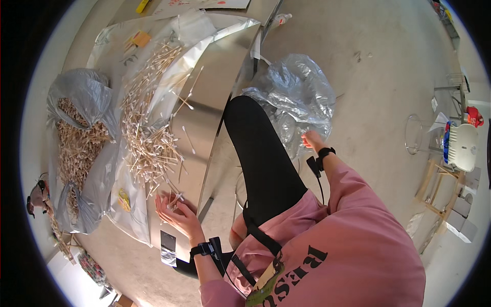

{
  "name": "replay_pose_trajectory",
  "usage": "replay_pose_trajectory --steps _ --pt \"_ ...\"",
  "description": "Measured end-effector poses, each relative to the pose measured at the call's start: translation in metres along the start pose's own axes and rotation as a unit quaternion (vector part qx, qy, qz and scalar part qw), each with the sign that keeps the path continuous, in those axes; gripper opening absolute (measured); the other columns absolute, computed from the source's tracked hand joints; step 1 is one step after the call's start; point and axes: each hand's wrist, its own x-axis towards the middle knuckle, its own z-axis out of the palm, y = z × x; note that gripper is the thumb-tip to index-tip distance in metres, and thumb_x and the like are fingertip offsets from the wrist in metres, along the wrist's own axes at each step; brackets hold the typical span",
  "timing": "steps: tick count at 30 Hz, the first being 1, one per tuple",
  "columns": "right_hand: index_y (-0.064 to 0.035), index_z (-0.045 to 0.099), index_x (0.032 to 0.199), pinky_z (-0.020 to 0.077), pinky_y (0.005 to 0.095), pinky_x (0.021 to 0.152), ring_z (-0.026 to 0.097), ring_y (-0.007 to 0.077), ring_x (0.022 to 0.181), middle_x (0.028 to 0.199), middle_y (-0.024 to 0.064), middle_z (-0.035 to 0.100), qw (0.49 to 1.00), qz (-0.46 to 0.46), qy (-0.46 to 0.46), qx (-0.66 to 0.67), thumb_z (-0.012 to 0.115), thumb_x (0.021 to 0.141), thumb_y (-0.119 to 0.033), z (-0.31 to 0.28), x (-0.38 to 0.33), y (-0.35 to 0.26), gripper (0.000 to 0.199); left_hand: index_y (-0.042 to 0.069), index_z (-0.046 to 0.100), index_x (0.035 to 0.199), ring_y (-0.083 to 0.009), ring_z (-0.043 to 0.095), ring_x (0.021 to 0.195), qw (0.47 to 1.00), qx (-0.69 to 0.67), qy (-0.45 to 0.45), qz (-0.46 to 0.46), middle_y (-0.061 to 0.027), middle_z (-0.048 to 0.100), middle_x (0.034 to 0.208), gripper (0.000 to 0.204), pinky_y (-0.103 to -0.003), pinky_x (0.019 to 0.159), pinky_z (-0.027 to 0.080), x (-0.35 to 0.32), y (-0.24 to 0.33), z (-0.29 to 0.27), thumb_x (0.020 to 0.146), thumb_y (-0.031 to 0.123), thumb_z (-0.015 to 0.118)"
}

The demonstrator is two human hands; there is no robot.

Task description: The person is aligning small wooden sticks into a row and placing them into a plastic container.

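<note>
At the near end of a heap of wooden-stick cotton swabs [148, 138], my left hand [178, 214] has its fingers curled around several swabs, their white tips sticking out. The heap lies on white plastic sheeting [134, 225] spread over a metal table. On my other side, my right hand [313, 139] is closed at the rim of a large clear plastic bag [302, 84]. The bag hangs beside the table edge, puffed and crumpled. What lies inside it is hard to make out. A few loose swabs [188, 140] rest on bare metal away from the heap.
Behind the heap, a grey plastic bag [84, 97] stands open, full of swabs. The table edge [217, 156] runs between my hands, with my knee against it. A dark flat packet [168, 248] lies near my left wrist. A white chair [463, 147] is far right.
</note>
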Motion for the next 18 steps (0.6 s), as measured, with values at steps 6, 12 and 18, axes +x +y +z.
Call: replay_pose_trajectory --steps 6,12,18 --pt "-0.0002 0.066 0.091 0.0530 0.0403 0.071 0.068 0.0266 0.084 0.085 0.0126 0.069 0.993 -0.100 -0.028 -0.058 0.066 0.089 -0.024 0.082 0.002 -0.053 0.024 -0.004 0.048 0.124 -0.0391 0.042 0.130 0.999 0.031 -0.025 -0.008 -0.0218 0.043 0.143 0.035 -0.051 0.107 0.034 0.001 -0.005 -0.004 0.094 0.013 0.046" --pt "0.0000 0.064 0.113 0.0489 0.0427 0.091 0.063 0.0380 0.108 0.113 0.0257 0.066 0.945 -0.255 0.113 -0.172 0.062 0.090 -0.032 0.061 0.010 -0.073 0.040 -0.004 0.041 0.140 -0.0342 0.053 0.113 0.999 -0.006 -0.035 0.015 -0.0218 0.048 0.134 0.048 -0.046 0.098 0.043 0.004 0.018 0.008 0.094 0.009 0.043" --pt "-0.0042 0.057 0.117 0.0462 0.0431 0.092 0.054 0.0373 0.115 0.122 0.0173 0.057 0.866 -0.279 0.381 -0.168 0.054 0.084 -0.003 0.027 -0.018 -0.064 0.033 -0.004 0.040 0.140 -0.0340 0.053 0.116 0.998 -0.029 -0.044 -0.025 -0.0218 0.045 0.141 0.048 -0.044 0.099 0.043 0.002 0.011 0.009 0.094 0.008 0.042"
